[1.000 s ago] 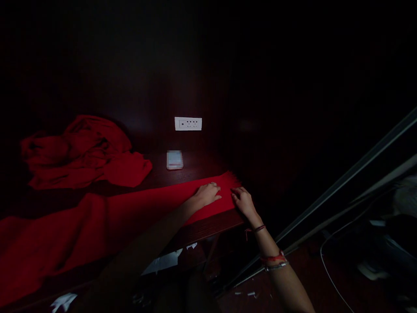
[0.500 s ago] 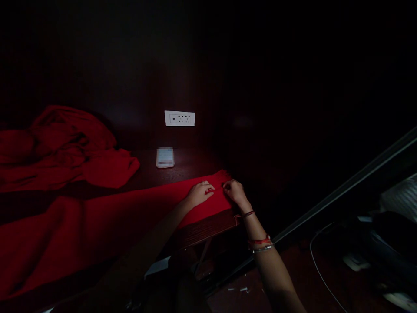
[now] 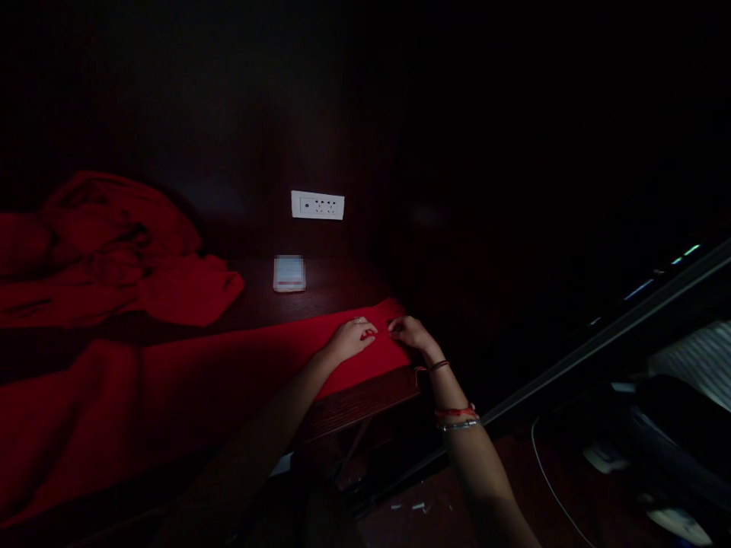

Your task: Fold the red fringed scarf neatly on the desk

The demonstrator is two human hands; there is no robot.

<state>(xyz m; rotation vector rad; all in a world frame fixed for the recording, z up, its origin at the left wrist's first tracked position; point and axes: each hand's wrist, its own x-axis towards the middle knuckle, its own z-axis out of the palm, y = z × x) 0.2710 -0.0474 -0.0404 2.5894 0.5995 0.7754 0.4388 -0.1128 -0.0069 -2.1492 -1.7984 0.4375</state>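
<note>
A long strip of red cloth (image 3: 228, 373) lies along the dark wooden table, its right end frayed or creased near the far corner. My left hand (image 3: 351, 339), with a ring on one finger, rests on this cloth, fingers loosely bent and thumb apart. Just to its right, my right hand (image 3: 411, 333) is closed in a pinch over the end of the strip. Whatever lies between its fingertips is too small and dark to make out. Bracelets circle my right wrist and forearm.
A crumpled heap of red fabric (image 3: 126, 259) lies at the back left. A phone-like device with a blurred screen (image 3: 289, 274) sits on the table below a white wall socket (image 3: 317, 205). At right, a white cable (image 3: 542, 464) and shoes (image 3: 605, 457) are on the floor.
The view has shifted slightly. My right hand has moved a little, its fingertips slightly nearer my left hand. My left hand stays on the cloth.
</note>
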